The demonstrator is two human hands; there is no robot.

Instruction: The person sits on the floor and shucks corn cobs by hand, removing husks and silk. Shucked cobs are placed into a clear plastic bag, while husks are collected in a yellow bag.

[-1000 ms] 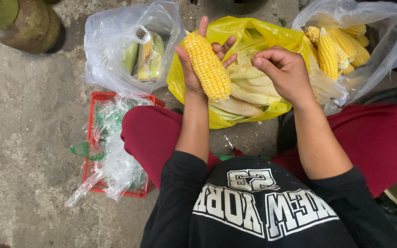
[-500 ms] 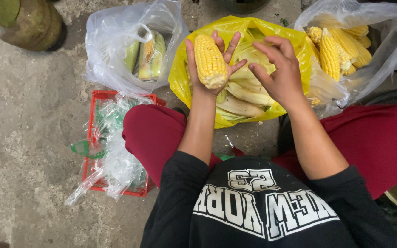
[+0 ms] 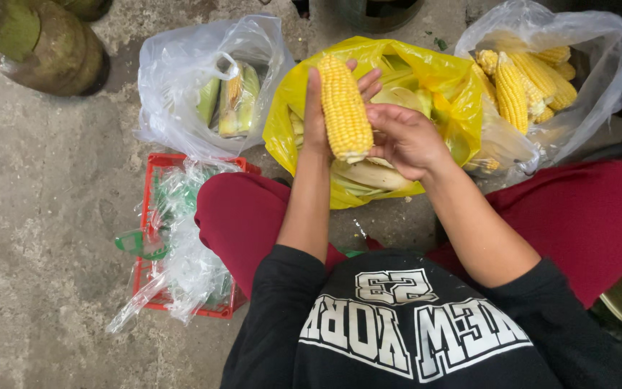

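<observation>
A peeled corn cob (image 3: 343,108) is held upright above the yellow bag (image 3: 446,79) of husks. It is gripped by the left hand (image 3: 319,115), which is closed behind it, while the right hand (image 3: 404,138) is curled against its right side. 1 clear bag (image 3: 174,79) holding unpeeled cobs lies to the left, another bag (image 3: 599,50) with peeled cobs to the right. A red basket (image 3: 154,180) stands beside the left knee.

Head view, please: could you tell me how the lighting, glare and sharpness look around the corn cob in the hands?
Head view: soft, even light, no hard shadows; the corn cob, left hand and right hand are sharp; mild glare on the clear plastic bags and yellow bag; slight wide-angle stretching at the edges.
</observation>
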